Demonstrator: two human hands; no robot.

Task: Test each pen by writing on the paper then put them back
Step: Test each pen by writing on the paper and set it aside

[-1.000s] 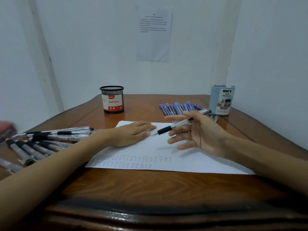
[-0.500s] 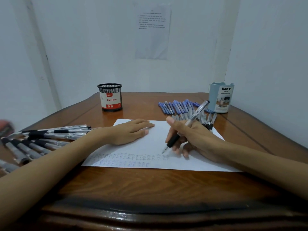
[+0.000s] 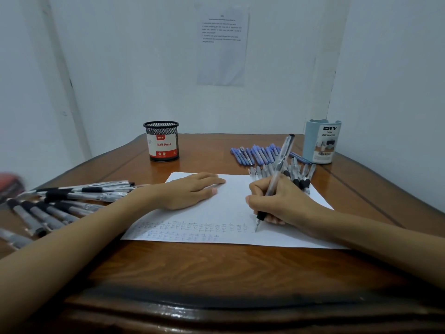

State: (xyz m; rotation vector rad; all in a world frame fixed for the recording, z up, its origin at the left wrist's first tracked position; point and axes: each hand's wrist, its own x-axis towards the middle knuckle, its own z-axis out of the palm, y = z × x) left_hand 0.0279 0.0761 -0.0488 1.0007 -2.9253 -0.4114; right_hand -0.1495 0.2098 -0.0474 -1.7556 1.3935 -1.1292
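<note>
Right hand [image 3: 284,201] had lowered since 0.5 s earlier, bringing the pen [image 3: 279,162] tip onto the paper [image 3: 228,213] at the right end of the upper written row | right fingers gripped the pen's black grip | left hand [image 3: 192,191] lay flat on the paper, fingers relaxed

**Bare wood near and at back centre; pens crowd both sides**

The wooden table [image 3: 216,266] lies bare along its near edge below the paper [image 3: 231,208], and again between the mesh pen cup [image 3: 161,141] and the row of blue pens [image 3: 257,154]. Black-grip pens [image 3: 72,196] and the left forearm [image 3: 84,237] fill the left side, with the left hand [image 3: 190,191] flat on the paper. At right, the right hand [image 3: 281,201] and its raised pen [image 3: 277,172] stand before heaped grey pens [image 3: 293,173] and the corner desk organizer [image 3: 321,141].
</note>
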